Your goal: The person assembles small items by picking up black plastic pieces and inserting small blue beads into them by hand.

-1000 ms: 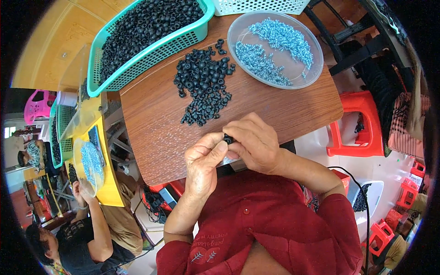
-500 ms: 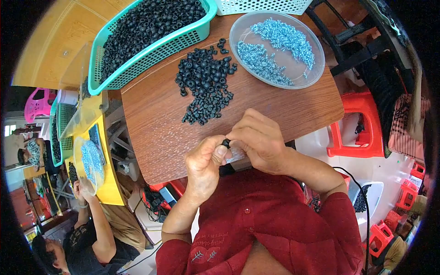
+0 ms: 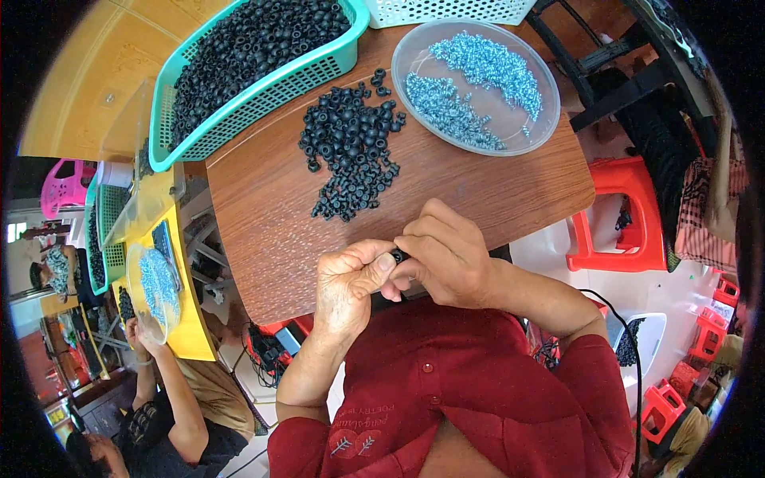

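Observation:
Both my hands meet over the near edge of the brown wooden table (image 3: 263, 263). Between the fingertips is a small round black part (image 3: 398, 256), gripped by my left hand (image 3: 348, 283) with thumb and forefinger. My right hand (image 3: 446, 255) is closed against the same part, its fingers curled and partly hiding it. Beyond the hands lie a pile of round black knob-like parts (image 3: 351, 123) and, nearer, a pile of smaller black pieces (image 3: 351, 191). At the far right a clear round dish (image 3: 510, 142) holds two heaps of small shiny blue screw-like pieces (image 3: 486, 68).
A turquoise basket (image 3: 263, 107) full of black parts stands at the far left, a white basket (image 3: 450, 11) at the far edge. Red stools (image 3: 629, 215) stand to the right. At left, a co-worker (image 3: 171, 406) sits at a yellow table (image 3: 191, 319) with another dish.
My fingers have shifted slightly around the black part, which shows a ring-like face now. The view has moved a little; the piles and dish look the same.

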The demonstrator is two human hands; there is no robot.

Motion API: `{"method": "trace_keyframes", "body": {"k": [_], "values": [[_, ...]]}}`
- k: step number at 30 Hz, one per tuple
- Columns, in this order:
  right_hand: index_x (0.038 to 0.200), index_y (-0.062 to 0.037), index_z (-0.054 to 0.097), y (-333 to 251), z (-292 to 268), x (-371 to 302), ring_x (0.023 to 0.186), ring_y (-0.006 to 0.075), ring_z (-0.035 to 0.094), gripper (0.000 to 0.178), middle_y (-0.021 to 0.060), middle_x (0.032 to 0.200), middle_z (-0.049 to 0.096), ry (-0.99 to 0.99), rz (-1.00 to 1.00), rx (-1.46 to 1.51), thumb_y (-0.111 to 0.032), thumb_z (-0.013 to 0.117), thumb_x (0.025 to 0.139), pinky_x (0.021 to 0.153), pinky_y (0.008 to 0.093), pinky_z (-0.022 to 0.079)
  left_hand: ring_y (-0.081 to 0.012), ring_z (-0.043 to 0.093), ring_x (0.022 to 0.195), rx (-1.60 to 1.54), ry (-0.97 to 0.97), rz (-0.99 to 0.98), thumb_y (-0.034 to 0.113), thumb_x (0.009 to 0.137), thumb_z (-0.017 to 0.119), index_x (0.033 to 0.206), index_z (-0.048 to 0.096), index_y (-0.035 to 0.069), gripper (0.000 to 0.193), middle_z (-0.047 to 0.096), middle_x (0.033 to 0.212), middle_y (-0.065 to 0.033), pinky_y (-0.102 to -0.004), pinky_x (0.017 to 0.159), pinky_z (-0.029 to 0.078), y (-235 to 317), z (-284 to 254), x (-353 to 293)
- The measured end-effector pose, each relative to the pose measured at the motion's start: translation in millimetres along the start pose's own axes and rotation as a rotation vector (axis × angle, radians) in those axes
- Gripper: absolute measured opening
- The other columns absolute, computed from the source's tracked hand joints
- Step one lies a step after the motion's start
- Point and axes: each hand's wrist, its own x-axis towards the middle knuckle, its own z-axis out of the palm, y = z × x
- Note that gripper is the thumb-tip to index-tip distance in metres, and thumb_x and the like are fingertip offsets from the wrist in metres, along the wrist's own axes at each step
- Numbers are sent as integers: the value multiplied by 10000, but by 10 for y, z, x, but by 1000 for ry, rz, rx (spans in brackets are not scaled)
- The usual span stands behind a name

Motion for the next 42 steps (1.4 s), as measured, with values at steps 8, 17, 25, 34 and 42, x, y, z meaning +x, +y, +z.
{"method": "trace_keyframes", "body": {"k": [8,17,25,34,42], "values": [[844,71,570,-53,-200,58,583,279,507,361,138,744,541,-22,-89,-43,-53,730,545,506,372,421,-233,634,605,-165,-153,-150,163,874,627,986,595,-114,301,645,793,-178,-316,509,526,-1,64,3],[851,-28,628,442,-778,730,639,279,533,178,107,822,610,81,-25,-413,-142,692,730,575,405,427,-243,621,790,921,-53,518,34,807,656,1069,588,-58,286,642,935,-154,-314,712,498,-380,-155,-466],[954,22,572,1837,-1496,2047,917,411,606,316,271,908,627,114,414,-816,-125,666,690,792,448,487,-334,579,838,1364,-4,367,-18,677,672,1105,619,49,436,616,918,-155,-427,756,475,-1004,-873,-894],[976,42,627,721,-1267,804,806,359,627,280,203,844,647,66,152,-363,-110,628,741,732,411,481,-302,566,904,1430,162,397,13,659,691,856,658,93,215,625,913,-70,-398,777,465,-1877,-1439,-759],[887,-2,590,-337,-1165,-801,735,256,502,308,101,761,507,-615,-8,-307,-25,636,583,610,354,429,-149,578,728,824,71,-467,128,831,609,909,634,21,135,620,742,-27,-294,730,462,-1484,-1272,-1316]]}}
